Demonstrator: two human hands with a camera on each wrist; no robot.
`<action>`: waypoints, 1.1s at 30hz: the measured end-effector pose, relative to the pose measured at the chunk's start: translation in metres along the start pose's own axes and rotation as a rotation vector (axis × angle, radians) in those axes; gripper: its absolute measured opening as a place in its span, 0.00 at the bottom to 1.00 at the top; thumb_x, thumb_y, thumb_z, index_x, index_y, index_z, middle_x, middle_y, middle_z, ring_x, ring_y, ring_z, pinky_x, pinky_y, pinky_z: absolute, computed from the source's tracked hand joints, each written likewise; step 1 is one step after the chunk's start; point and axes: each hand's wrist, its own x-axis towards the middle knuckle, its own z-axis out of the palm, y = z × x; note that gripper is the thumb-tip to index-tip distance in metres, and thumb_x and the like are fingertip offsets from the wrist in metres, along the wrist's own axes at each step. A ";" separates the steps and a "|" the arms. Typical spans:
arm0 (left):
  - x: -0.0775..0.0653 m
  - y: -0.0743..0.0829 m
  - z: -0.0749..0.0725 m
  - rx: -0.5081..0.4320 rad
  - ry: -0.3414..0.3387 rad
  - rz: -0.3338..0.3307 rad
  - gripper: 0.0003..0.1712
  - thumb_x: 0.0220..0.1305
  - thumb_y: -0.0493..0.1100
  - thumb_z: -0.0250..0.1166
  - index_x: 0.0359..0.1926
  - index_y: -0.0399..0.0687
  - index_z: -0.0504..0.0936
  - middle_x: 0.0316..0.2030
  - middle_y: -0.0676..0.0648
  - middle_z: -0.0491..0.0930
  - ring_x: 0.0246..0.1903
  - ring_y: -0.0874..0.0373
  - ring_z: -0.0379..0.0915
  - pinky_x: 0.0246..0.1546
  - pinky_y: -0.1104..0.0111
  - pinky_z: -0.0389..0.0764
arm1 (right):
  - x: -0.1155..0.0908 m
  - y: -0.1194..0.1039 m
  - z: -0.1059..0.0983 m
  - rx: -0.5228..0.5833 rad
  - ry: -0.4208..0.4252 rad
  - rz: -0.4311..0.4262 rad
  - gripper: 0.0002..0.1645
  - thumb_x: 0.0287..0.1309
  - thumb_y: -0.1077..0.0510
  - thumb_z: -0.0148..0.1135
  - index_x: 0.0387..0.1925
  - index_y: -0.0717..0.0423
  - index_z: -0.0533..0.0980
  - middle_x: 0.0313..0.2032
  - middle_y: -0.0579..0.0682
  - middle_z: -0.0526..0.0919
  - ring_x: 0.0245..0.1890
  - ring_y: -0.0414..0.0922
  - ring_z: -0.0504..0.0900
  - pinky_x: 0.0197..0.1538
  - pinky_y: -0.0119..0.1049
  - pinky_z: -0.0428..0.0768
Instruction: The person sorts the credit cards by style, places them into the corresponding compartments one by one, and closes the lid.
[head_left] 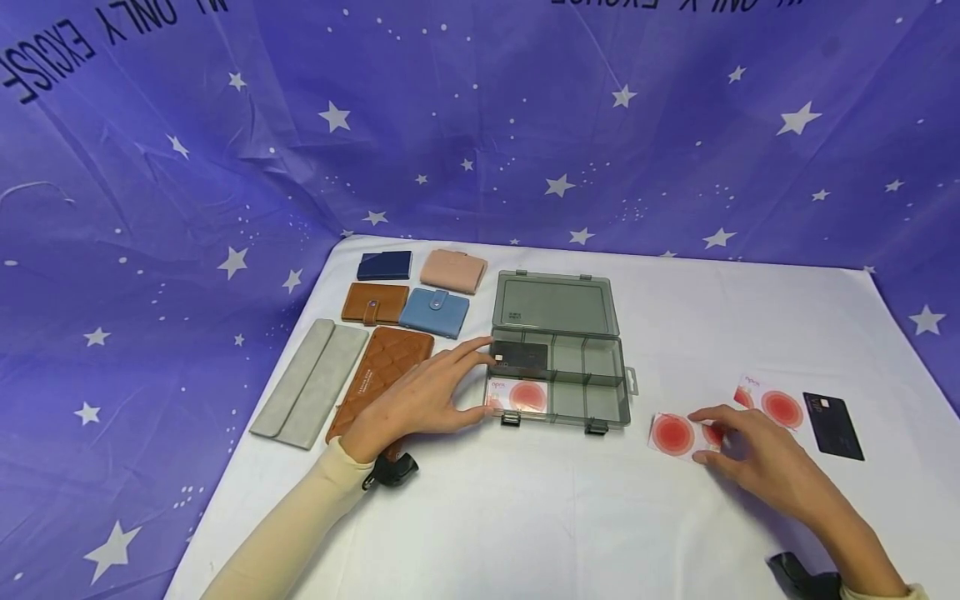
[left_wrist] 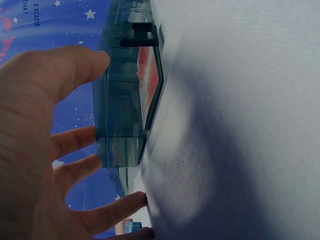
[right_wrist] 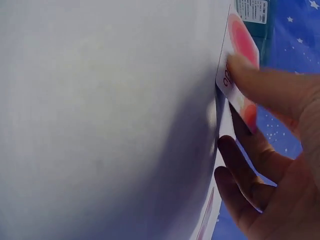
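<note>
My right hand [head_left: 757,458] pinches a white card with red circles [head_left: 672,435] between thumb and fingers, low over the table. In the right wrist view, the card [right_wrist: 243,45] is tilted, its near edge close to the cloth. My left hand [head_left: 427,387] has its fingers spread, with thumb and fingertips at the left side of a clear grey-green divided box [head_left: 588,404]. Its lid [head_left: 555,304] is laid back. One back compartment holds a black card [head_left: 521,356]; a red-circle card [head_left: 519,396] lies in the front-left one.
Right of the box lie another red-circle card [head_left: 780,407] and a black VIP card [head_left: 834,425]. To the left are a grey long wallet [head_left: 309,383], a brown quilted wallet [head_left: 390,362], and small brown [head_left: 375,302], blue [head_left: 435,312], navy [head_left: 385,265] and pink [head_left: 453,271] wallets.
</note>
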 end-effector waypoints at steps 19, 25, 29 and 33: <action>0.000 0.001 -0.001 0.012 0.014 0.005 0.37 0.69 0.66 0.70 0.71 0.55 0.77 0.82 0.51 0.61 0.71 0.46 0.73 0.65 0.46 0.78 | 0.031 -0.025 -0.026 0.160 0.230 0.163 0.18 0.66 0.61 0.76 0.55 0.46 0.86 0.38 0.52 0.92 0.45 0.11 0.74 0.44 0.16 0.72; -0.001 0.000 -0.001 0.016 0.003 0.002 0.37 0.69 0.68 0.69 0.72 0.57 0.76 0.83 0.53 0.60 0.72 0.47 0.72 0.65 0.46 0.78 | 0.051 -0.052 -0.015 0.185 0.214 0.109 0.20 0.65 0.61 0.77 0.55 0.43 0.86 0.39 0.48 0.93 0.43 0.24 0.82 0.42 0.20 0.71; -0.001 -0.001 -0.002 0.012 -0.008 0.000 0.38 0.69 0.68 0.68 0.73 0.57 0.76 0.83 0.53 0.59 0.73 0.46 0.71 0.66 0.45 0.77 | 0.067 -0.068 -0.006 0.182 0.187 0.066 0.18 0.66 0.60 0.76 0.54 0.41 0.86 0.39 0.47 0.93 0.34 0.35 0.82 0.32 0.28 0.71; -0.001 -0.001 -0.003 0.015 -0.017 -0.002 0.38 0.69 0.68 0.68 0.73 0.58 0.76 0.83 0.53 0.59 0.73 0.47 0.70 0.67 0.44 0.76 | 0.082 -0.083 0.005 0.205 0.158 0.019 0.15 0.67 0.59 0.75 0.52 0.41 0.85 0.38 0.44 0.91 0.32 0.36 0.81 0.30 0.31 0.71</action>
